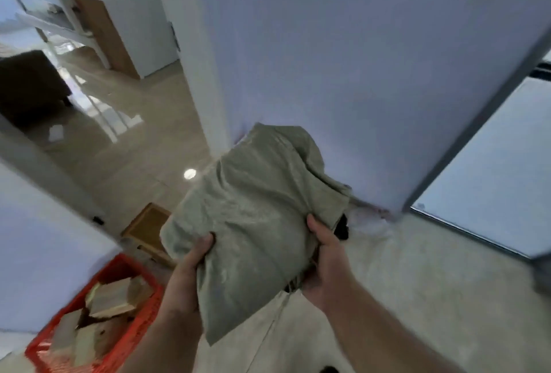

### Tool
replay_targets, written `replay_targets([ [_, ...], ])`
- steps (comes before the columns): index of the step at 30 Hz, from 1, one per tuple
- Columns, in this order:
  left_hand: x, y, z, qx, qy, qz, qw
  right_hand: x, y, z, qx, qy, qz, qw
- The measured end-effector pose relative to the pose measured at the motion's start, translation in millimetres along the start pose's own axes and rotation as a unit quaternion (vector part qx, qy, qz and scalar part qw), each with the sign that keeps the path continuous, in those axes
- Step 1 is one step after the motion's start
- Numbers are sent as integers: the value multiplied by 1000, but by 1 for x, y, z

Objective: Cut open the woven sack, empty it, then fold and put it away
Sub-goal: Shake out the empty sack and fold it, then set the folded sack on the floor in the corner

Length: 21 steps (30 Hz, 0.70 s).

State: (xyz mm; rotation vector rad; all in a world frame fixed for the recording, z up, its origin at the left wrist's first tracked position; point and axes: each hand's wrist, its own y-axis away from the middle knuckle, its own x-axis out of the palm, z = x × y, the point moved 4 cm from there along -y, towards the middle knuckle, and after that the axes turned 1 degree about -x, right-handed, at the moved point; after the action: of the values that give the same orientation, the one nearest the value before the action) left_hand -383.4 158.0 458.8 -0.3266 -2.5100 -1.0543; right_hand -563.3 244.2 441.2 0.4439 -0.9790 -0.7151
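Note:
A grey-green woven sack, folded into a loose, creased bundle, is held up in front of me above the floor. My left hand grips its lower left edge, thumb on top. My right hand grips its right side, thumb pressed over the cloth. A corner of the sack hangs down between my forearms. The frame is blurred by motion.
A red plastic crate with several pale wood pieces sits on the floor at lower left. Behind it lies a small wooden tray. A white wall corner stands ahead, a glass door at right, a tiled hallway with white furniture at left.

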Motion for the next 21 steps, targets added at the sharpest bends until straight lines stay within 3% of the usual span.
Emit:
replay_targets([
  [4,105,-35,24,22,-131,21,991,-110,-21,65,-37,23,-89,995],
  [10,244,-96,60,81,-293,104,947,-286,-7,111,39,98,-293,950],
  [13,296,-126,86,85,-340,158,923,-334,3,156,-53,80,-376,922],
  [17,351,-159,131,19,-395,254,883,-332,3,247,-221,162,-320,907],
  [21,408,-177,155,-69,-453,329,826,-327,-11,307,-201,219,-230,927],
])
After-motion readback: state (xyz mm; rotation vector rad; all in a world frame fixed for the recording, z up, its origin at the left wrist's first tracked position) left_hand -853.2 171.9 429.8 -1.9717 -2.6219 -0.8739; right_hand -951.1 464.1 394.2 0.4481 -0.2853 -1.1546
